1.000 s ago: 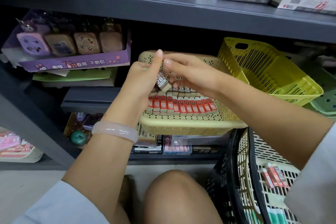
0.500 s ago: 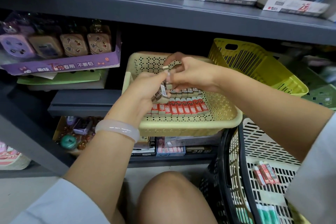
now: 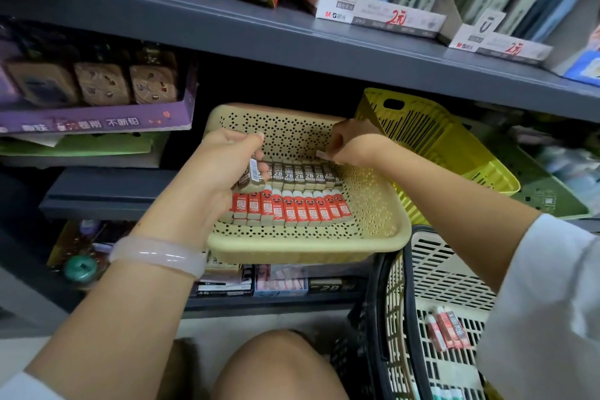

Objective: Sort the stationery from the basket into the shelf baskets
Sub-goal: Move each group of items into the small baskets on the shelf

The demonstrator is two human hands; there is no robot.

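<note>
A beige perforated shelf basket [image 3: 305, 245] holds a back row of brown 2B erasers [image 3: 298, 174] and a front row of red erasers [image 3: 298, 209]. My left hand [image 3: 224, 169] hovers over the basket's left side, shut on a small stack of brown 2B erasers [image 3: 251, 177]. My right hand [image 3: 352, 144] is at the right end of the brown row, its fingers pinching one eraser [image 3: 321, 154] down into the row. The white carry basket [image 3: 444, 276] at lower right still holds a few red erasers [image 3: 448, 331].
A tilted yellow basket [image 3: 438, 146] and a green one [image 3: 548, 195] stand right of the beige basket. A purple display box [image 3: 97, 123] sits at left. The grey shelf board [image 3: 292, 42] above carries boxes. My knee [image 3: 279, 367] is below.
My hands have parted: the right one took an eraser from the left hand's stack and carried it to the right end of the brown row. The view has shifted slightly.
</note>
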